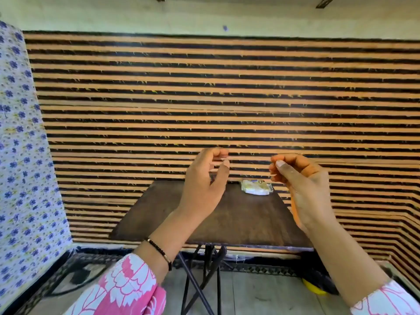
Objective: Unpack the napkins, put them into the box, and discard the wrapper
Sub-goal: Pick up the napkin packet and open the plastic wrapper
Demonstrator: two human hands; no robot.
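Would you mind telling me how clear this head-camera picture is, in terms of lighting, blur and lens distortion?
In the head view, light is bright and even, without hard shadows on the table; the wide lens bows the striped wall toward the edges; the left hand and right hand are slightly soft; the napkin pack at the table's far edge is small, its print unreadable.

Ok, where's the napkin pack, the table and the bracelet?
Napkin pack (256, 187): head view, middle of its wrapper.
Table (238, 221): head view, bare dark top.
Bracelet (159, 250): head view, beads on the left wrist.
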